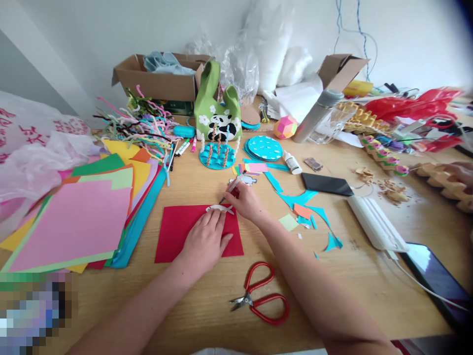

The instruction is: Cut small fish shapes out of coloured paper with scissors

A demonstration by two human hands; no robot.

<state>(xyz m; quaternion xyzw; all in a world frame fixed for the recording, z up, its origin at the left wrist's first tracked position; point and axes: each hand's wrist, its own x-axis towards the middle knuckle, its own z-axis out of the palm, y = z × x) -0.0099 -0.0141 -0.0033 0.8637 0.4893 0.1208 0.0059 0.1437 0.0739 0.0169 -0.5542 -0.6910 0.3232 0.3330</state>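
A sheet of red paper (pixel 172 231) lies on the wooden table in front of me. My left hand (pixel 207 236) rests flat on it, fingers stretched forward against a small white fish-shaped cutout (pixel 213 208) at the sheet's far edge. My right hand (pixel 246 199) grips a slim pen (pixel 232 185), its tip down beside the cutout. Just beyond that hand, a pale cutout (pixel 248 181) lies near several small coloured paper strips (pixel 256 168). Red-handled scissors (pixel 258 299) lie partly spread on the table between my forearms.
Coloured paper sheets (pixel 81 217) are stacked at left. Behind stand a green panda bag (pixel 219 106) and a blue paper craft (pixel 217 156). Blue scraps (pixel 303 198), a glue bottle (pixel 291 162), a black phone (pixel 327 184) and a white power strip (pixel 377 224) lie at right. Another person's hand (pixel 463 175) touches an egg carton.
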